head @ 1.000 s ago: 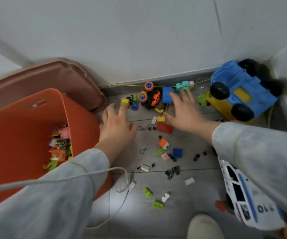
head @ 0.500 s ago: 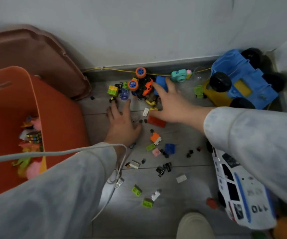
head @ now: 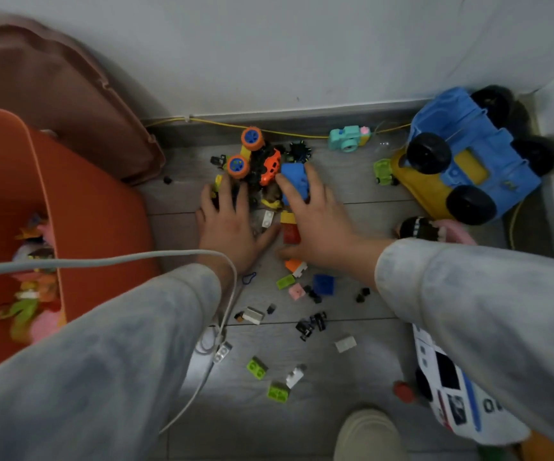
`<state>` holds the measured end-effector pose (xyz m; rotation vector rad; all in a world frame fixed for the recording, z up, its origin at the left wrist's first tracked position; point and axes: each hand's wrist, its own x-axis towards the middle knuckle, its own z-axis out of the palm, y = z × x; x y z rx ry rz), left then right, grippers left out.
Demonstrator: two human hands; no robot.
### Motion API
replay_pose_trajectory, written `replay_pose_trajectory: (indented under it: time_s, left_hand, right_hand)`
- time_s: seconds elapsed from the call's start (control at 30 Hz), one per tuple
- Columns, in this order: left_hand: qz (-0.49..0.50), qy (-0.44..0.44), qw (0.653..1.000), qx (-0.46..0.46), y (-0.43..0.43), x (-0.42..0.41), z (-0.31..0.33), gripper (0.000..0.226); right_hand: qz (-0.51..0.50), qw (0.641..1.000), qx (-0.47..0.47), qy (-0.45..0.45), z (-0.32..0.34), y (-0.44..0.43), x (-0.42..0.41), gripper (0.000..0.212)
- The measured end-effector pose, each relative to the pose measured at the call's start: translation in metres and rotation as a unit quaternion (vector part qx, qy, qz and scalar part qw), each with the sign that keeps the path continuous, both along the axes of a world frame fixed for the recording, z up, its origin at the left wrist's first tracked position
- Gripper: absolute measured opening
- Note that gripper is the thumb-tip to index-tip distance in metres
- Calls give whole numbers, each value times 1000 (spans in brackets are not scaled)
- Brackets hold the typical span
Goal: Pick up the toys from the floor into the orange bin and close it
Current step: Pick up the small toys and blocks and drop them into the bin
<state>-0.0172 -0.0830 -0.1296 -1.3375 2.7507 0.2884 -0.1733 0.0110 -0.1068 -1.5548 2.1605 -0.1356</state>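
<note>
Both hands flat on toy pile by wall: left hand [head: 227, 224] fingers spread open, right hand [head: 315, 217] fingers curled over blue block [head: 294, 179], orange bin [head: 79, 207] at left.

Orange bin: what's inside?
Orange bin holds a blurred heap of toys: green, pink and orange pieces. Its near wall and a sleeve hide the rest; the bottom isn't visible.
</note>
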Motion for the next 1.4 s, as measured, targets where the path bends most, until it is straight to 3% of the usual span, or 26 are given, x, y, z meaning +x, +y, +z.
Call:
replay_pose_trajectory:
  time_s: [0.13, 0.23, 0.43, 0.73, 0.97, 1.2, 1.4]
  left_hand:
    - [-11, 23, 999, -39, 5, 7, -3, 64]
    - [3, 47, 999, -9, 4, 5, 2, 41]
    - [83, 97, 984, 121, 6, 16, 24, 36]
    - [143, 146, 968, 145, 11, 25, 62, 33]
    - [143, 161, 970, 111, 4, 31, 114, 17]
    - [143, 208, 966, 56, 3, 52, 174, 20]
    - [115, 266, 957, -25, 2, 90, 219, 24]
  right_hand:
    - [-5, 999, -48, -15, -4, 10, 11, 85]
    - [-5, 999, -33, -25, 1, 10, 13, 72]
    - [1, 1000, 9, -15, 8, 17, 16, 66]
    - [-60, 995, -36, -72, 18, 15, 2, 36]
    - [-93, 982, -109, -125, 50, 1, 4, 35]
    - [-100, 958, -203, -177, 100, -18, 29, 35]
    - [-46, 927, -278, -246, 146, -45, 86, 39]
